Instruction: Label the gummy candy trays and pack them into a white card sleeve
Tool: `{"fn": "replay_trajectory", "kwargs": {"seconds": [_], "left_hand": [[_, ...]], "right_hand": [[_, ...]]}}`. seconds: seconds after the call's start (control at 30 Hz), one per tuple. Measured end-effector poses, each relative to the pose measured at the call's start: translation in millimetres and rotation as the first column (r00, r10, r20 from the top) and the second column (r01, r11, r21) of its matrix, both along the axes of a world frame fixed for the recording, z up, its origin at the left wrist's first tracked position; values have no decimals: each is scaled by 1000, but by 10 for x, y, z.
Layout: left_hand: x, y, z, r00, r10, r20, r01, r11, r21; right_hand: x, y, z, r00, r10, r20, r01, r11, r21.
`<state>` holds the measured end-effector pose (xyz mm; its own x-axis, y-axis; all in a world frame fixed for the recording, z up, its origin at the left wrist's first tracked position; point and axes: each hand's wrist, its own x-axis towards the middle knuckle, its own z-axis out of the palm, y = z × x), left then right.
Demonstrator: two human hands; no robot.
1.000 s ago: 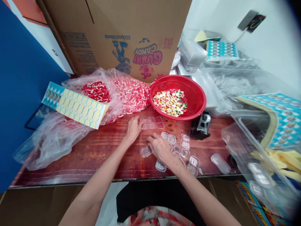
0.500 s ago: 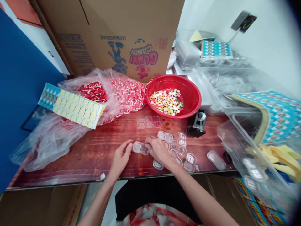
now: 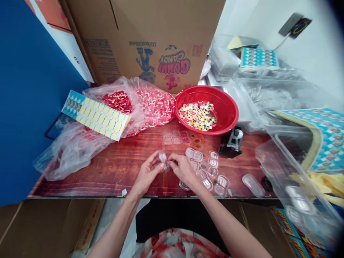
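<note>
A small clear plastic clamshell case (image 3: 162,157) is tipped up on edge above the table. My left hand (image 3: 147,172) pinches it between thumb and fingers from the left. My right hand (image 3: 184,169) is closed at its right side, fingertips on its lower end; the exact contact is partly hidden. Right beside my right hand, several similar clear cases (image 3: 204,179) lie spread open on the wood-patterned table (image 3: 107,175). Farther back, a row of three joined cases (image 3: 176,137) lies flat, the right one showing red.
Behind stands a red bowl (image 3: 233,111) of eyeball-shaped gummies, beside a bag of red-and-white candies (image 3: 153,107). A sticker sheet (image 3: 96,116) rests on the bag. To the right are a black tape dispenser (image 3: 231,145) and a clear bin (image 3: 292,157). A cardboard box (image 3: 113,21) rises behind.
The case has been lifted and turned from lying flat to standing on edge. Both hands have come closer together around it. The whole view has shifted slightly.
</note>
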<state>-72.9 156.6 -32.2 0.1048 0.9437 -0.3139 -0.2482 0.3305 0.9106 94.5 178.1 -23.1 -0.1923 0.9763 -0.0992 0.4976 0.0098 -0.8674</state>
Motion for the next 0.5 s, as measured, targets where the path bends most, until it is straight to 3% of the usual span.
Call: {"fn": "replay_trajectory", "kwargs": {"seconds": [0.07, 0.13, 0.27, 0.4, 0.5], "left_hand": [[2, -13, 10, 1000, 20, -18, -20, 999, -24], [6, -22, 28, 998, 33, -46, -35, 998, -54], [10, -30, 48, 996, 60, -65, -65, 994, -85], [-1, -25, 30, 993, 89, -76, -94, 993, -75], [-35, 5, 16, 992, 97, -83, -102, 992, -70]], "right_hand": [[-14, 5, 57, 997, -75, 31, 73, 995, 72], [-45, 21, 90, 995, -90, -37, 93, 992, 89], [-109, 57, 109, 982, 35, -185, -23, 997, 67], [-142, 62, 82, 981, 64, -181, -50, 996, 77], [-182, 99, 34, 970, 46, -238, -54, 998, -26]]}}
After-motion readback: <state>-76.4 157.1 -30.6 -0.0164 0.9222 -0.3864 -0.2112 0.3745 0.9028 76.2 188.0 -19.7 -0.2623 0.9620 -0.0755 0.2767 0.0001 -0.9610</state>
